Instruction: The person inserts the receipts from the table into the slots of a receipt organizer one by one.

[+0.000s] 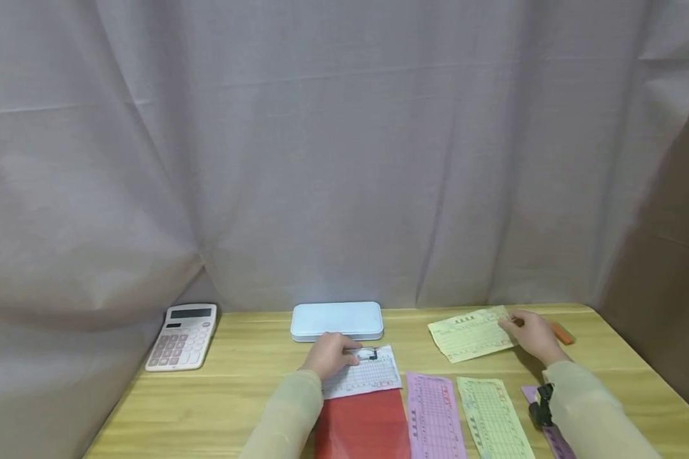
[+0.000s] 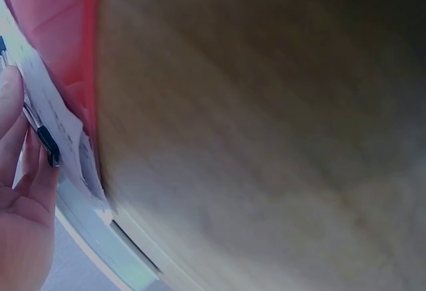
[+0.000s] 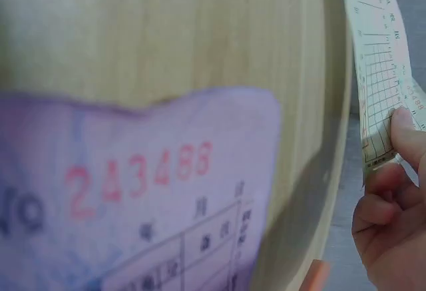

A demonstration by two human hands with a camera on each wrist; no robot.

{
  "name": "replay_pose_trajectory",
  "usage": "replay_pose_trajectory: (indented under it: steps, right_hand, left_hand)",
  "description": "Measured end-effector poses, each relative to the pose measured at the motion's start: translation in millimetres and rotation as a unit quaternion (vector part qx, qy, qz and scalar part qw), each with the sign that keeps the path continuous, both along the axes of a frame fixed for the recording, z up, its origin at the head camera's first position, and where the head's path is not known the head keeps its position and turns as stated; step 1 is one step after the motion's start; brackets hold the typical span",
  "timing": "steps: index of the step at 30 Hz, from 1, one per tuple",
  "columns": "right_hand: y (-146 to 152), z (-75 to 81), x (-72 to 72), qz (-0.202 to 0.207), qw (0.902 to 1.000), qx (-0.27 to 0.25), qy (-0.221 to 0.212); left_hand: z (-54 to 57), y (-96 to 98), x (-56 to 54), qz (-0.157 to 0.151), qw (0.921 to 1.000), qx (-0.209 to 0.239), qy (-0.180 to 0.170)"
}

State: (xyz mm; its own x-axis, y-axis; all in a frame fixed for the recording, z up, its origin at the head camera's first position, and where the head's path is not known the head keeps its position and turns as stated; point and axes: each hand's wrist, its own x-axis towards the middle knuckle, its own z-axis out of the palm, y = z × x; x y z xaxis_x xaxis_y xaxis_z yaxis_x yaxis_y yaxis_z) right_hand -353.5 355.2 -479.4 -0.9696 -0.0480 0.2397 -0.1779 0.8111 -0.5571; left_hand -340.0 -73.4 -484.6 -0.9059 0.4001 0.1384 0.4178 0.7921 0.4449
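Note:
My left hand (image 1: 330, 356) grips a small black binder clip (image 1: 372, 354) at the top edge of a white printed form (image 1: 367, 379). In the left wrist view the thumb lies against the wire handles of the clip (image 2: 48, 146), with fingers behind. The form overlaps the top of a red folder (image 1: 362, 424). Over at the back right, my right hand (image 1: 533, 338) pinches the right end of a yellow printed form (image 1: 473, 333) between thumb and fingers. The right wrist view shows that form (image 3: 379, 78) raised, with the thumb across its lower end.
Beside the folder lie a purple form (image 1: 435, 414) and another yellow form (image 1: 494, 414). Under the right forearm is a second purple slip (image 1: 558, 441). A pale blue case (image 1: 336, 319) stands behind the left hand, a calculator (image 1: 182, 338) far left, an orange-green block (image 1: 563, 333) right.

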Motion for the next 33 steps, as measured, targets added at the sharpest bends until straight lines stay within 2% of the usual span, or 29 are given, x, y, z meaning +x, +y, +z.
replay_pose_trajectory:
  steps: [5, 17, 24, 33]
  right_hand:
    - [-9.9, 9.6, 8.5, -0.018, 0.9997, -0.011, -0.015]
    - [-37.1, 25.6, 23.6, -0.026, 0.9974, -0.045, -0.049]
    - [-55.3, 27.0, 34.5, -0.017, 0.9903, -0.094, -0.1]
    - [-77.5, 24.6, 50.3, -0.006, 0.9799, -0.141, -0.14]
  left_hand:
    - [1.1, -2.3, -0.5, 0.001, 1.0, -0.002, -0.001]
    - [1.0, -3.8, -1.9, 0.006, 0.9999, 0.0, -0.015]
    - [1.5, -3.1, 0.3, 0.005, 0.9999, 0.002, -0.015]
    - [0.0, -0.1, -1.0, 0.008, 0.9998, -0.003, -0.017]
